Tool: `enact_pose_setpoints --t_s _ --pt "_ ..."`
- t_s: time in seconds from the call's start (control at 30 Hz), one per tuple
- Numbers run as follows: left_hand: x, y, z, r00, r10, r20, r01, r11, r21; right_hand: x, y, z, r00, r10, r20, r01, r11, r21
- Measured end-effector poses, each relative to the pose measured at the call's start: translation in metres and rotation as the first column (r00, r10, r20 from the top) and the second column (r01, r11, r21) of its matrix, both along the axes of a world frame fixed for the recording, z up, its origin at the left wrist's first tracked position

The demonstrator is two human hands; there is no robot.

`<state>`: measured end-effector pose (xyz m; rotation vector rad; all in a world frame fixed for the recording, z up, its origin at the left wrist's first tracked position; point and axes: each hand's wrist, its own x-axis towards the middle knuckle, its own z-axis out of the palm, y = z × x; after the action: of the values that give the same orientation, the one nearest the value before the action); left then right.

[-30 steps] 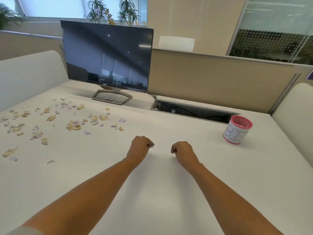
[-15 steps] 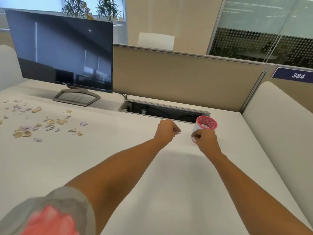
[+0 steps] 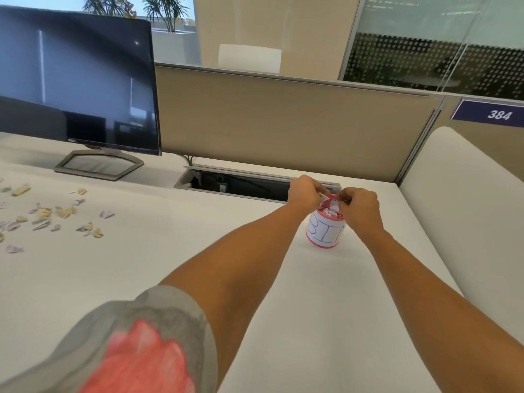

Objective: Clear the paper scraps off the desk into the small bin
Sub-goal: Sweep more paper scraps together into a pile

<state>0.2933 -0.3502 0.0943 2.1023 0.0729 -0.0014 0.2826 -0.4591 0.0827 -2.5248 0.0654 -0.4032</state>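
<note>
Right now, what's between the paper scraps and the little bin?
In the head view, just bare desk lies between the paper scraps and the bin, with the left forearm stretched across it.

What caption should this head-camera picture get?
Left hand and right hand hold paper bits over the small bin, more scraps lying near the monitor.

One wide-angle camera on my head, facing forward and down, left hand [image 3: 304, 193] and right hand [image 3: 360, 207] stretched far ahead, monitor [image 3: 76, 80] to their left.
</note>
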Motion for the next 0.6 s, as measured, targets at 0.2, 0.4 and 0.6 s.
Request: enact_pose_setpoints --t_s 0.2,0.4,0.6 --pt "0.000 -0.007 0.002 0.994 -0.080 -0.076 0.075 0.994 -0.078 0.000 -0.003 0.004 1.000 -0.023 -0.002 0.023 1.000 -0.001" --pt "-0.004 -0.006 0.009 0.995 -0.080 -0.065 0.073 0.991 -0.114 -0.007 -0.001 0.007 1.000 -0.012 0.016 0.012 1.000 0.003" --pt "-0.023 0.017 0.000 1.000 -0.021 0.009 0.021 0.996 -0.084 -0.023 0.016 0.001 1.000 -0.022 0.020 0.022 1.000 0.010"
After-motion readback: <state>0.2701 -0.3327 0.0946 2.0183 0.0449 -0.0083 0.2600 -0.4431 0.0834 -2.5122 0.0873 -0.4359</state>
